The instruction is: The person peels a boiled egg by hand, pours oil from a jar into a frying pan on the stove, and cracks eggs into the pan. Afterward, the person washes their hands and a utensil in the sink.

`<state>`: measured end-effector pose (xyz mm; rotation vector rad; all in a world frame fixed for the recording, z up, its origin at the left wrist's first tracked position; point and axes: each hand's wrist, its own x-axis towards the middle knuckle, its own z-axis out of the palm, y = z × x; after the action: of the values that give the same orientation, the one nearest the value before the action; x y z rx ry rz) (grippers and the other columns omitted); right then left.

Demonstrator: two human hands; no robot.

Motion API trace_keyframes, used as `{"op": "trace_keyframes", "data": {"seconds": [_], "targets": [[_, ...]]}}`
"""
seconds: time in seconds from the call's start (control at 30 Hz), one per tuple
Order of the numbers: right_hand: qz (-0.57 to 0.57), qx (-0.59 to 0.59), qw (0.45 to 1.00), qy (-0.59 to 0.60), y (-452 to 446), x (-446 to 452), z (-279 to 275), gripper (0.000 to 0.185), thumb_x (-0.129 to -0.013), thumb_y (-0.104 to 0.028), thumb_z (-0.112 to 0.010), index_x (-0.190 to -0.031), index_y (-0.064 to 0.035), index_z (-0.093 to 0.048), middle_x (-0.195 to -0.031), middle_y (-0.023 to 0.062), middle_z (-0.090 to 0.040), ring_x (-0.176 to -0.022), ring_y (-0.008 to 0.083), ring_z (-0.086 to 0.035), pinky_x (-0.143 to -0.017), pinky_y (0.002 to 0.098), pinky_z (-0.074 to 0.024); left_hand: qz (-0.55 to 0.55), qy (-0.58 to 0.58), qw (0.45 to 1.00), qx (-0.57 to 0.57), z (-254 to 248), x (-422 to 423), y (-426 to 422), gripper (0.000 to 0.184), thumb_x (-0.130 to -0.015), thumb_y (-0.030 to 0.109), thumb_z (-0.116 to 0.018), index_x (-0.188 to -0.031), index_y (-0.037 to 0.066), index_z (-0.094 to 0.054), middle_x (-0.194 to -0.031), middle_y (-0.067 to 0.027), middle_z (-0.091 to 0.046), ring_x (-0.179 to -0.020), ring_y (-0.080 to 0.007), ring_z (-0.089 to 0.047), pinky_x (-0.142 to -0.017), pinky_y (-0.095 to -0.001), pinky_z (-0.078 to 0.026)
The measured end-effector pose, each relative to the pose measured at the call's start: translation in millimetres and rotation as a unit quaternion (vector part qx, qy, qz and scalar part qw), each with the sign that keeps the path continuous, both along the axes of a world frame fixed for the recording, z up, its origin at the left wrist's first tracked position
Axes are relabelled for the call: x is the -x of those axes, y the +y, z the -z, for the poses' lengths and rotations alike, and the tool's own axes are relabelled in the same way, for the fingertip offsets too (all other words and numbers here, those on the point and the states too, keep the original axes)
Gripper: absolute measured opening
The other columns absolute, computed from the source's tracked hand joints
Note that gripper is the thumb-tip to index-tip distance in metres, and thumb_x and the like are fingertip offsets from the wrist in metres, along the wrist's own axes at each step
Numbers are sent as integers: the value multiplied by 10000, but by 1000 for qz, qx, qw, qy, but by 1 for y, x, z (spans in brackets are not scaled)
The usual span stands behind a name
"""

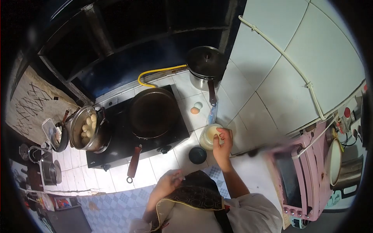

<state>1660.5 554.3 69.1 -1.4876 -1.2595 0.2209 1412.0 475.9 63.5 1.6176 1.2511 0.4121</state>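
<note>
My right hand (223,144) is over the right side of a pale bowl (204,143) holding whitish contents. Its fingers are curled and its thumb points toward them; anything between them is too small to make out. In front of my apron, my left hand (168,184) is raised with fingers bent together, and a small pale bit shows at their tips. A round dark lid or dish (197,155) lies on the tiles between my hands. Beyond the bowl are a brown egg (194,110) and a whiter egg (198,105).
A dark frying pan (153,112) sits on the black gas stove (116,145), its handle (134,163) jutting over the front. Left of it stands a steel pot (79,124) of pale round pieces. A lidded saucepan (206,64) stands behind; a pink oven (299,171) is at right.
</note>
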Motion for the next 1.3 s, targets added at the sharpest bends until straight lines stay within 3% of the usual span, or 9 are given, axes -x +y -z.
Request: {"op": "trace_keyframes", "data": {"seconds": [0.1,0.33,0.43,0.6,0.63,0.77,0.87,1.13,1.3], "targets": [[5,-16,999,30,8,-3,-2,232,-712,12,-542,-934,-57,-553,-881,80,-511,-747,202,-483,-670,317,-410,-48,1,999,-1,-5,4,-10,347,-817,158,-595,-1129,19,-530,-1074,-208,-567,-999,-309,-559,-841,-342,-438],[8,-10,999,48,4,-4,2,235,-714,22,-542,-935,-58,-555,-863,57,-509,-722,164,-467,-641,286,-392,-83,-20,996,22,12,17,-28,341,-827,162,-589,-1128,15,-529,-1055,-220,-572,-976,-288,-571,-843,-332,-440],[-4,-19,999,49,-1,-2,7,235,-723,13,-545,-946,-61,-558,-868,54,-517,-716,160,-465,-645,283,-393,-109,-44,991,61,3,12,-29,328,-836,167,-581,-1122,13,-531,-1033,-208,-581,-938,-287,-588,-813,-324,-453],[-6,-25,992,124,-4,7,12,196,-776,-29,-533,-970,-40,-561,-864,37,-522,-719,128,-458,-652,256,-386,-110,-67,991,-32,-13,8,-25,244,-875,155,-522,-1075,20,-555,-872,-141,-623,-818,-231,-611,-743,-325,-471],[-9,-23,992,125,-4,10,15,185,-786,-37,-526,-967,-34,-562,-852,36,-514,-718,125,-458,-649,254,-386,-101,-67,992,-31,-26,9,-23,215,-912,187,-442,-960,28,-579,-736,-102,-599,-693,-182,-567,-673,-304,-449],[-37,-43,991,118,2,35,15,171,-794,-45,-521,-958,-24,-563,-823,35,-495,-717,123,-458,-640,243,-380,-79,-170,982,32,-47,34,-30,297,-921,223,-357,-735,36,-494,-605,1,-401,-582,-88,-353,-553,-239,-324],[-57,-48,990,122,11,70,-4,168,-775,-38,-545,-941,-23,-564,-833,37,-506,-716,124,-454,-642,244,-375,-65,-232,970,-17,-47,63,-37,286,-910,205,-354,-703,41,-464,-607,2,-390,-591,-87,-343,-560,-233,-315],[-260,-56,962,-60,43,240,-108,57,-701,-42,-635,-745,-70,-613,-664,25,-547,-662,173,-496,-668,301,-380,-83,-261,962,-12,-54,193,-60,210,-890,139,-351,-729,43,-445,-624,-10,-410,-590,-86,-384,-563,-230,-351],[-382,-84,882,-262,104,379,-135,36,-680,-127,-667,-698,-126,-635,-610,-21,-535,-644,187,-479,-659,342,-348,-161,-325,932,-24,-38,293,-71,189,-884,110,-370,-752,33,-481,-646,-2,-457,-599,-79,-413,-565,-222,-364]]}}
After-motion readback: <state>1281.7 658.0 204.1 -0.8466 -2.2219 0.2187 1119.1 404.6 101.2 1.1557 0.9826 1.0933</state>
